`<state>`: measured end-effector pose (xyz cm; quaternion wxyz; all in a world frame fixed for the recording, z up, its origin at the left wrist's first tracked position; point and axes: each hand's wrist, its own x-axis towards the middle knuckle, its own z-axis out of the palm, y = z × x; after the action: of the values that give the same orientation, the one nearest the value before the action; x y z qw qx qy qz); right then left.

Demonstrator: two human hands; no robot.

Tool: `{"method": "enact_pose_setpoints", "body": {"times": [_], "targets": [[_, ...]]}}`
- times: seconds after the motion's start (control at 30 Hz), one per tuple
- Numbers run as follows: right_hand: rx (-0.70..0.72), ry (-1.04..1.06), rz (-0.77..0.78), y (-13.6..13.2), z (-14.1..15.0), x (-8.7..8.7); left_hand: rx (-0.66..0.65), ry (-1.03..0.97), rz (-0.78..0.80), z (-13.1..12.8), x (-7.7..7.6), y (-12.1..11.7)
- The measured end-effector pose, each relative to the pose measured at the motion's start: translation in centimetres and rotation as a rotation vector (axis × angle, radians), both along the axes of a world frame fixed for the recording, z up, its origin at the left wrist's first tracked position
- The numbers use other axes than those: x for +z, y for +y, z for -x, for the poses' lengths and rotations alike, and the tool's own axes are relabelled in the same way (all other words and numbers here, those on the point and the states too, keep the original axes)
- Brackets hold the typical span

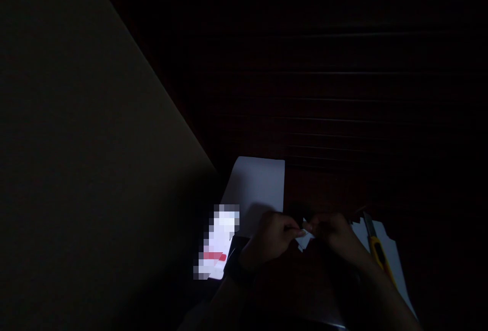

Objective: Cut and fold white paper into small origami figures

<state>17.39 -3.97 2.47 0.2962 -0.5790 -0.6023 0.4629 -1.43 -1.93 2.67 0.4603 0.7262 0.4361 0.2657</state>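
Observation:
Between my two hands is a small folded piece of white paper (304, 241), its pointed corners showing above and below the fingertips. My left hand (272, 234) pinches its left side, with a dark band around that wrist. From the right, my right hand (331, 234) closes thumb and fingers on the other side of it. Dim light hides the finer folds and part of the fingers.
White paper sheets (255, 183) lie beyond my left hand. A lit phone (219, 242), partly blurred, is at left. On cut white paper (394, 254) at right rests a yellow utility knife (378, 254), blade exposed. A pale wall (95, 168) borders the left.

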Motion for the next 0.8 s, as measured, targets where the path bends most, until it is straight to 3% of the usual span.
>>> {"method": "enact_pose_setpoints", "body": {"times": [0.13,0.3,0.57,0.8], "targets": [[-0.015,0.027,0.006,0.1,0.1,0.1,0.015,0.013,-0.029,-0.2,-0.1,-0.2],[0.001,0.069,0.032,0.0,0.1,0.0,-0.065,-0.027,0.092,0.3,-0.4,0.2],[0.069,0.139,0.082,-0.1,0.2,-0.1,-0.145,-0.034,0.130,0.7,0.8,0.3],[0.158,0.197,0.104,-0.2,0.7,0.5,-0.071,-0.203,0.376,0.8,0.4,-0.1]]}}
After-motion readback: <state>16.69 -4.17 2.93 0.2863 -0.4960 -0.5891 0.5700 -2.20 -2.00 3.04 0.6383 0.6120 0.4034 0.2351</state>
